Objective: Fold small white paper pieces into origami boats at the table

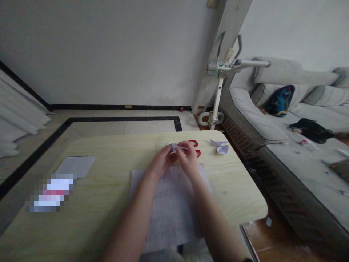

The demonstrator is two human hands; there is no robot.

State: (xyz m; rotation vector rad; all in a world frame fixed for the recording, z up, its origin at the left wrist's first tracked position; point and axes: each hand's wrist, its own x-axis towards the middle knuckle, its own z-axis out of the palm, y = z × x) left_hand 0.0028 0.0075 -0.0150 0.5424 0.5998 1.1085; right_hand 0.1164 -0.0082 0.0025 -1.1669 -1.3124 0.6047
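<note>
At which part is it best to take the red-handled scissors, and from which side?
Probably by the scissors' red loops, coming from the right: they stick out that way past the right hand, while the blades are hidden.

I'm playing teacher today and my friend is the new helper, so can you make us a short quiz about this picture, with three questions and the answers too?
1. What colour are the scissor handles?

2. True or false: the left hand and the right hand are both on the small paper.

3. Where does the big printed sheet lie?
A) on the sofa
B) on the table
C) on the floor

Key:
1. Red.
2. True.
3. B.
</note>
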